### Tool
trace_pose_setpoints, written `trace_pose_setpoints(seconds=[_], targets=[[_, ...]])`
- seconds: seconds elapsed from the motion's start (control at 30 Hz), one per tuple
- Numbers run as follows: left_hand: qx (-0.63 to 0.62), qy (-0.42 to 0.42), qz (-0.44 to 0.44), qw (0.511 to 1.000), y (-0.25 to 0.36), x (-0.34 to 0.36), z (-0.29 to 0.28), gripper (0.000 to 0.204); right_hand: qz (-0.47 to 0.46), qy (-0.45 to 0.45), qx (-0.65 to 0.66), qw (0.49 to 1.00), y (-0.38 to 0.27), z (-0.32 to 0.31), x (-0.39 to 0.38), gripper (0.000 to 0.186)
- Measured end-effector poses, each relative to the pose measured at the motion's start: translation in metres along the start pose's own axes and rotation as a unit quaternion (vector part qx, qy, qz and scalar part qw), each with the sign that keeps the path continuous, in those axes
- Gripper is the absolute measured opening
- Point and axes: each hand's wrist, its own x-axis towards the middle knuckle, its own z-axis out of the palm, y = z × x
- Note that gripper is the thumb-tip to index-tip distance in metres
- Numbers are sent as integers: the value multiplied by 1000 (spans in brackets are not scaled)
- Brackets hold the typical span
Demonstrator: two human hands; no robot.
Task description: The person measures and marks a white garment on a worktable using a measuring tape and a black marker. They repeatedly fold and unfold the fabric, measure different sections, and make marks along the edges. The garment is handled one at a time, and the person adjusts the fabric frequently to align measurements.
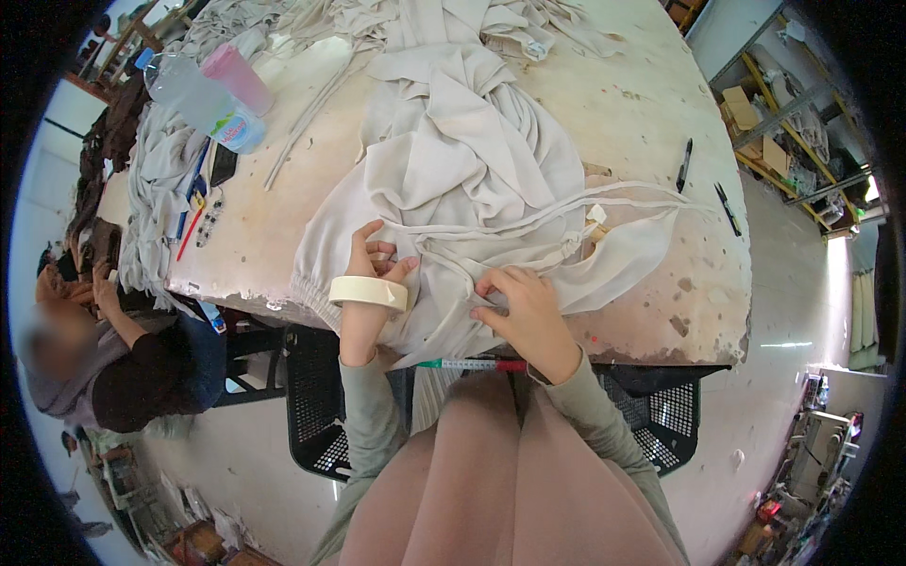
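Observation:
A pale grey garment (472, 160) of thin cloth lies bunched on the table in front of me, with a gathered edge at its left and long narrow strips trailing right. My left hand (368, 259) rests at its near part, fingers loosely curled and thumb apart, with no cloth visibly gripped. Around that wrist sits a roll of cream masking tape (370, 293). Close by on the right, my right hand (524, 311) pinches a fold of the garment between thumb and fingers. A tape measure (467, 364) shows along the table's near edge below the cloth.
On the worn table (661, 283) lie a pen (685, 165) and another pen (728, 209) at right. A water bottle (203, 104) and a pink cup (238, 79) are at left, near small tools. A black plastic crate (316, 406) stands below. Another person (142, 377) sits at left.

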Motion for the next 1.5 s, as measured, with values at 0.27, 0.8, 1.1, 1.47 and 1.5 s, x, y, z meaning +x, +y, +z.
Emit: trace_pose_setpoints(seconds=[0.27, 0.8, 1.1, 1.47, 1.5], targets=[[-274, -166, -60, 946, 56, -30, 8, 38, -15, 70, 145, 987, -25, -12, 5, 20], [-214, -131, 503, 827, 27, -110, -267, 15, -302, 101, -171, 932, 73, -34, 86, 45], [143, 318, 326, 879, 19, -31, -199, 38, -255, -81, 377, 887, 71, -210, 12, 36], [158, 200, 171, 952, 73, -40, 15, 30, 151, 305, -48, 939, 97, -116, -25, 40], [164, 127, 212, 955, 83, -60, 32, 22, 146, 320, -46, 935, 96, -106, -26, 40]])
